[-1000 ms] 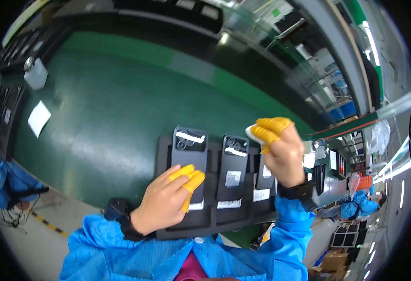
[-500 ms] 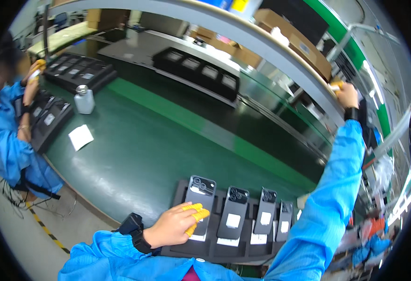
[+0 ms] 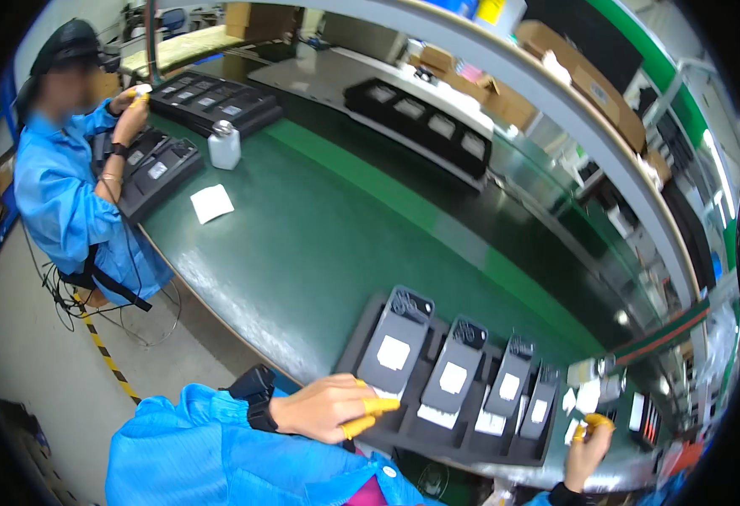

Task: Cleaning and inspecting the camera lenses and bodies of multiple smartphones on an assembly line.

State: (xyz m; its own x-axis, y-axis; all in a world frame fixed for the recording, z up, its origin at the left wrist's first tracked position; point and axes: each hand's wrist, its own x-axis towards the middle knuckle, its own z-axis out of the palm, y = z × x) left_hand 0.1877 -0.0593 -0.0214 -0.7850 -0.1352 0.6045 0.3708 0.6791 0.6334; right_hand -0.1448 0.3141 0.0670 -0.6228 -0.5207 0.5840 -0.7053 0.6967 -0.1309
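A black tray (image 3: 425, 437) lies near the table's front edge, bearing several dark grey smartphones in a row, camera ends away from me, each with a white label. My left hand (image 3: 328, 409), with yellow finger cots, reaches over the tray's near left corner beside the leftmost smartphone (image 3: 376, 367). Its fingers are stretched out and hold nothing. Right of the tray, my right hand (image 3: 588, 451) is low over the table by some white wipes (image 3: 588, 395). Its yellow-covered fingertips are curled together; what they hold, if anything, I cannot make out.
A co-worker (image 3: 83, 185) in blue stands at the left by other black trays (image 3: 163, 177). Near them are a white pump bottle (image 3: 225, 148) and a white sheet (image 3: 211, 204). Another black tray (image 3: 421, 118) stands farther back. A shelf edge (image 3: 556, 110) crosses above the table.
My right hand has come down from the shelf at the upper right to the white wipes beside the tray. My left hand has lifted off the leftmost smartphone, baring its label. The view has shifted.
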